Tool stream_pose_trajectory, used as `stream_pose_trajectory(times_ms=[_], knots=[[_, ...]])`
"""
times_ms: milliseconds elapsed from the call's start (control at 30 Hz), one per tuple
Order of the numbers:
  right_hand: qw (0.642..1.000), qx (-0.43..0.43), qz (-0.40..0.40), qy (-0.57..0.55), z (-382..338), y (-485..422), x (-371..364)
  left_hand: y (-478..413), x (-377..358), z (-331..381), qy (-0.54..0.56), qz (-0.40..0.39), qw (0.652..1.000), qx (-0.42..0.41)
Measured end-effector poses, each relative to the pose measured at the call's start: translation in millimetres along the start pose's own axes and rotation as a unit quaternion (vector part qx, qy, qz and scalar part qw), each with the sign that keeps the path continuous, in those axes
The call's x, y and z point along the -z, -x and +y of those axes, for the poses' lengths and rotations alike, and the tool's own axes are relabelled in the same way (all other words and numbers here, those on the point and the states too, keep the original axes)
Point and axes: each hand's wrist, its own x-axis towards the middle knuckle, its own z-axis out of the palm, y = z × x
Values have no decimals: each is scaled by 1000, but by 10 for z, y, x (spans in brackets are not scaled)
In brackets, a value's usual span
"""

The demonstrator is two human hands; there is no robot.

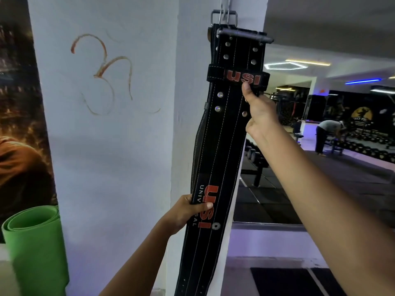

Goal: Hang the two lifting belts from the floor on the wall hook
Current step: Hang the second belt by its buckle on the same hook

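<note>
Front lifting belt (222, 146), black with red "USI" lettering: hangs against white pillar corner (192, 124), long axis near vertical, buckle end up, tail end running off the bottom of view, slightly tilted left at the base. Second belt (210, 33) directly behind it, mostly hidden; its metal buckle (224, 17) sits over the wall hook (226, 5). Front belt's buckle bar (245, 36) lies just below, not clearly hooked. Right hand (259, 112) pinches belt edge at keeper loop (237, 76). Left hand (186, 212) closed round left edge lower down. Green rolled mat (34, 242) lower left.
</note>
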Motion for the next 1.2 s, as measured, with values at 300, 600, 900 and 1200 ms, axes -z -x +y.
stream_pose_trajectory(times_ms=[300,600,900,1200], knots=[[1000,-5,14,5,-28,53,63,-6,-24,81,-43,-19,999,-13],[1000,7,9,11,-33,100,97,-161,-80,526,33,-11,998,-50],[997,67,-35,22,29,287,144,-522,-228,2004,88,116,955,-259],[957,-127,-199,168,1166,1064,1052,-612,-329,2121,72,120,951,-277]])
